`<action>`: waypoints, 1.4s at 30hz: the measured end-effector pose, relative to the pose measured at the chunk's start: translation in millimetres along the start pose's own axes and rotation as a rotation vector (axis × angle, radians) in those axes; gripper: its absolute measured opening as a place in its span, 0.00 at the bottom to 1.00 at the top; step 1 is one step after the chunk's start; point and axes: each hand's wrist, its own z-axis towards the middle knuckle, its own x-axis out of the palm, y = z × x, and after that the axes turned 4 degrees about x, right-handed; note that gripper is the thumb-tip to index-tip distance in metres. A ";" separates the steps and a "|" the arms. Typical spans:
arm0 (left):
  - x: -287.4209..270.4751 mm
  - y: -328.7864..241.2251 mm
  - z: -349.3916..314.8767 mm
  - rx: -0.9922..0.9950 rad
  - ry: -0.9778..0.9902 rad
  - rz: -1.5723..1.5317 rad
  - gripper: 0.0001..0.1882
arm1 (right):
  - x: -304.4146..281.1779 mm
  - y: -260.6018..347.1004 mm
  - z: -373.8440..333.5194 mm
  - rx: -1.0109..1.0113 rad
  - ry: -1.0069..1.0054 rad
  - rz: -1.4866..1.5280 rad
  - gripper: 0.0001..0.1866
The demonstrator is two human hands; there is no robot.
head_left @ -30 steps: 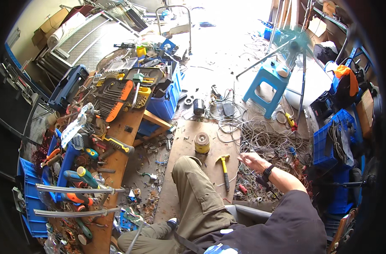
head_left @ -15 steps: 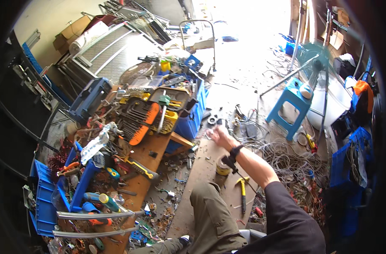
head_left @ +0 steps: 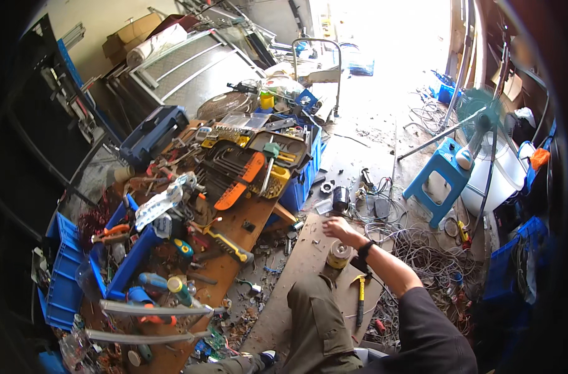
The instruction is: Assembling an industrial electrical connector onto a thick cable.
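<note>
Brown board (head_left: 310,249) has room along its left edge, right hand (head_left: 341,229) near the cylinder (head_left: 339,257), grip unclear.

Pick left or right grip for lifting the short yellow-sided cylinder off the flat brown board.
Right, likely. The right grip is close by the short yellow-sided cylinder, with the forearm angling past it; the left grip is out of view.

A bright opening (head_left: 399,43) at the far end washes out the nearby floor (head_left: 362,153). A cream wall (head_left: 119,14) rises at the back left. A wooden bench (head_left: 227,269) stands left, a blue stool (head_left: 446,161) right.
</note>
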 end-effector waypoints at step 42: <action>-11.3 -2.9 -24.6 0.052 0.496 0.047 0.31 | 433.8 -52.3 -371.8 -0.309 1.054 -1.026 0.47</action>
